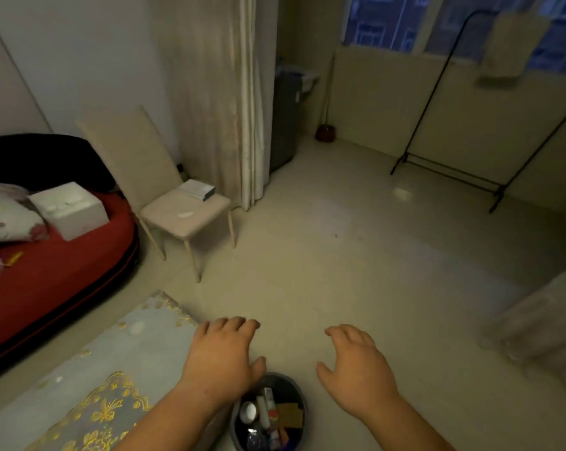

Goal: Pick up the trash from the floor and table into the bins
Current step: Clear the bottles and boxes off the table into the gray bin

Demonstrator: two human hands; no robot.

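A small dark round bin (297,388) stands on the floor at the bottom centre, holding several pieces of trash: tubes, a white cap, a brown card. My left hand (224,356) hovers just left of and above the bin, palm down, fingers apart and empty. My right hand (356,366) hovers to the right of the bin, also palm down with spread, empty fingers. A pale crumpled scrap (402,192) lies on the floor far ahead, near the clothes rack. A small white scrap (185,214) rests on the chair seat.
A table with a grey and gold cloth (89,385) is at my lower left. A beige chair (184,209) with a small box stands beside a red bed (47,281). A curtain (229,92), a dark cabinet (283,125) and a black clothes rack (470,177) lie ahead.
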